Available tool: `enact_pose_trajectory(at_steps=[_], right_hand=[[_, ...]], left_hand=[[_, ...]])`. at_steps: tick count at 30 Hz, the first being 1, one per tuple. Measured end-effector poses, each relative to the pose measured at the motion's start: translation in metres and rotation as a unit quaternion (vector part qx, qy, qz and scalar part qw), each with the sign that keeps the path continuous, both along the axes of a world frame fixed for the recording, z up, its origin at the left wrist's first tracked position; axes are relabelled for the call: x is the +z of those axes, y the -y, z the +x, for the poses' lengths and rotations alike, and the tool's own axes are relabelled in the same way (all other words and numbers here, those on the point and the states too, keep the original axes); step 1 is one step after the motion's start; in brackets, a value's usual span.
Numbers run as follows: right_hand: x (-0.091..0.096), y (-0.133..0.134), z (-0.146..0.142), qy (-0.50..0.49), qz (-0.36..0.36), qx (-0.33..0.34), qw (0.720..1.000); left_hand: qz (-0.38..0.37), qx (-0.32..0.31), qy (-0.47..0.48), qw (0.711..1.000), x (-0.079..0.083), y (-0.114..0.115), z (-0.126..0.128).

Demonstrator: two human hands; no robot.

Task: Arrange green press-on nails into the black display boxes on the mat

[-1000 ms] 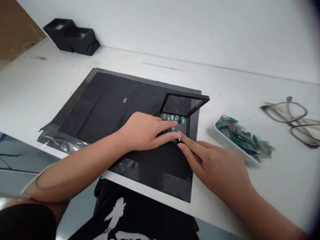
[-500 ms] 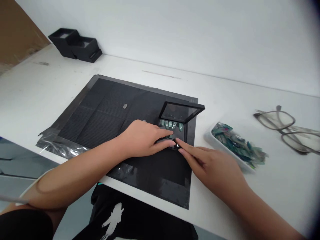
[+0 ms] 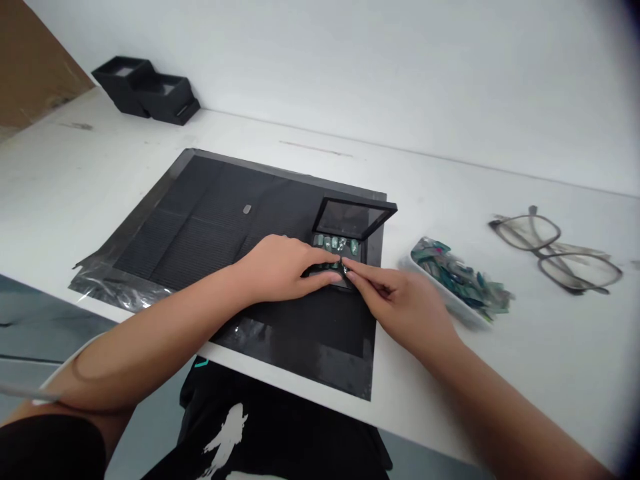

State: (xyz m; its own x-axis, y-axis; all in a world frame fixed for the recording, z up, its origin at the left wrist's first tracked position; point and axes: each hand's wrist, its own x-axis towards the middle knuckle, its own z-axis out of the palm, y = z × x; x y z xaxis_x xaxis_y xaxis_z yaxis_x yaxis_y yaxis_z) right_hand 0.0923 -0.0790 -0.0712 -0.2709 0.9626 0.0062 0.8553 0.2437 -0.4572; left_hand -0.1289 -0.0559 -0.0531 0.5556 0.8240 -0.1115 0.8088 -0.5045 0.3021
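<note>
A small black case (image 3: 353,283) stands on the dark mat with its clear-windowed lid (image 3: 345,220) raised. Along its back sits a row of green, glittery press-on nails (image 3: 335,244); more lie in front, partly covered by my fingers. My left hand (image 3: 280,267) reaches over the case's left side, index finger and thumb stretched out and apart, touching it. At the front right of the case, my right hand (image 3: 400,300) pinches a small, shiny press-on nail (image 3: 345,269) between thumb and index finger. The fingertips of both hands nearly meet there.
Right of the mat (image 3: 200,220), a white tray (image 3: 450,300) holds many green-blue nail pieces. Eyeglasses (image 3: 543,252) lie farther right. One pale nail-shaped piece (image 3: 247,209) rests on the mat. Black boxes (image 3: 165,100) stand against the wall at back left.
My right hand has moved slightly left and up over the case, closer to the left fingertips. The left hand stays on the case. The whole view has shifted a little.
</note>
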Motion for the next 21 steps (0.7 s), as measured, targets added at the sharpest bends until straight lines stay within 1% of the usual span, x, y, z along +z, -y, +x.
enact_pose_trajectory(at_steps=[5,7,10,13,16,17,18,20,21], right_hand=[[-0.005,-0.001,-0.005,0.075,0.083,0.017,0.994],[-0.006,-0.002,-0.007,0.097,0.094,0.018,0.991],[-0.007,-0.001,-0.006,0.117,0.091,0.026,0.989],[-0.002,0.008,-0.003,0.098,0.097,0.048,0.989],[0.014,0.021,0.005,0.029,0.130,0.072,0.988],[0.021,0.024,0.010,0.002,0.146,0.064,0.987],[0.028,0.026,0.018,-0.024,0.162,0.040,0.986],[0.041,0.023,0.039,-0.057,0.202,-0.043,0.977],[0.045,0.018,0.053,-0.055,0.223,-0.086,0.970]], left_hand=[[0.048,-0.011,-0.046,0.998,-0.001,0.001,0.000],[0.059,-0.011,-0.060,0.996,0.000,0.001,0.000],[0.070,-0.013,-0.062,0.996,0.001,0.002,0.000],[0.087,-0.015,-0.056,0.995,0.003,0.002,0.000],[0.115,-0.019,-0.038,0.992,0.004,0.003,0.000],[0.125,-0.020,-0.030,0.991,0.004,0.003,0.000],[0.136,-0.021,-0.022,0.990,0.004,0.003,0.000],[0.160,-0.024,-0.001,0.987,0.004,0.003,-0.001],[0.174,-0.028,0.014,0.984,0.004,0.003,-0.001]])
